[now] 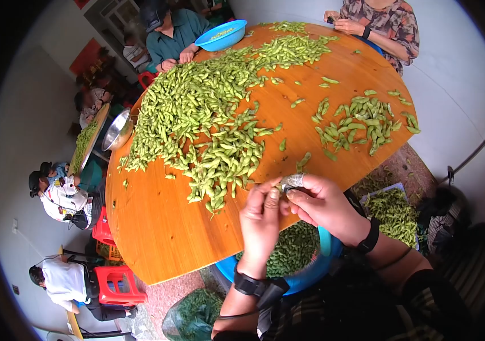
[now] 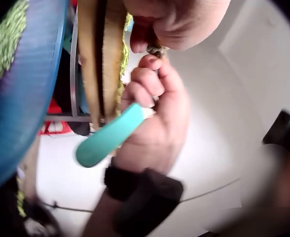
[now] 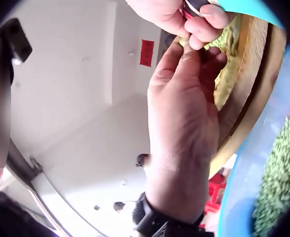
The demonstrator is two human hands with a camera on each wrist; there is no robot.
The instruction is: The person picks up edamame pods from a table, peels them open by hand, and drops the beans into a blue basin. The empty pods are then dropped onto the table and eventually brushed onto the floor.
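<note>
My left hand point(image 1: 260, 219) and right hand point(image 1: 327, 209) meet over the near edge of the wooden table point(image 1: 162, 238). The left thumb and fingertips pinch a small pale-green soybean pod point(image 3: 183, 41), mostly hidden by the fingers. Curled inside the right hand is a tool with a teal handle point(image 2: 110, 136), which sticks out below the palm; its working end is covered by the fingers. Silvery tape point(image 1: 292, 180) wraps a right fingertip. Under the hands stands a blue basin point(image 1: 298, 282) full of shelled green beans point(image 1: 291, 250).
A large heap of soybean pods point(image 1: 197, 108) covers the table's left and far side, with a smaller pile point(image 1: 362, 122) at right. Beyond are a blue bowl point(image 1: 221, 35), a metal bowl point(image 1: 118, 129) and seated people. A tray of pods point(image 1: 393, 216) lies low at right; red stools point(image 1: 118, 285) stand left.
</note>
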